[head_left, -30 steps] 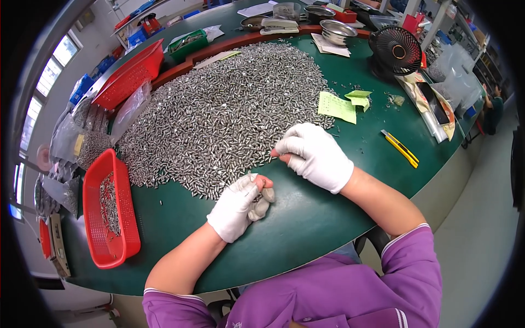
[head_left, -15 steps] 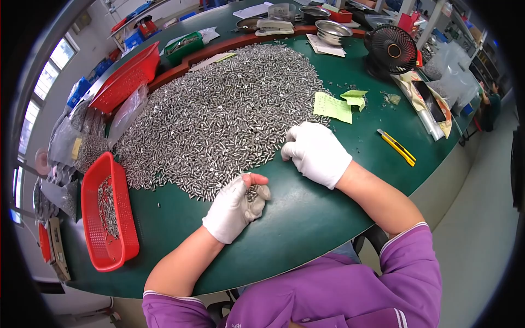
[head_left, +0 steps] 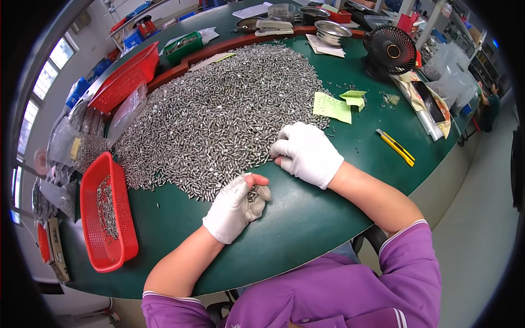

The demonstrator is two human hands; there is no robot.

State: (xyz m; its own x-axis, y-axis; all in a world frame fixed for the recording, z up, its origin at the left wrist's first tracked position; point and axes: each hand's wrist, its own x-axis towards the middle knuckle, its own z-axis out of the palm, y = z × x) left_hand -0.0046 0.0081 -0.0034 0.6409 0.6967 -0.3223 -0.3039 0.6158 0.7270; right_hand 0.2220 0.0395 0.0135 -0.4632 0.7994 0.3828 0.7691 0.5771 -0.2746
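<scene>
A wide heap of short, rod-shaped silvery metal pieces [head_left: 219, 109] covers much of the green table. At its near edge my left hand [head_left: 232, 210], in a white glove with a bare thumb tip, is curled around several of the metal pieces; they show between thumb and fingers. My right hand [head_left: 309, 156], also in a white glove, reaches the heap's right near edge with its fingers bent and drawn together. Whatever may be between those fingertips is hidden.
A red basket [head_left: 131, 224] with some metal pieces stands left; another red basket [head_left: 128, 76] is behind. To the right lie a yellow cutter knife [head_left: 396, 147], green paper slips [head_left: 332, 107] and a phone [head_left: 428, 101]. A black fan [head_left: 391, 49] and steel bowl [head_left: 332, 31] stand farther back.
My right hand has moved a little to the left, closer to the heap's edge, and its thumb tip now shows. My left hand stays in place around its metal pieces.
</scene>
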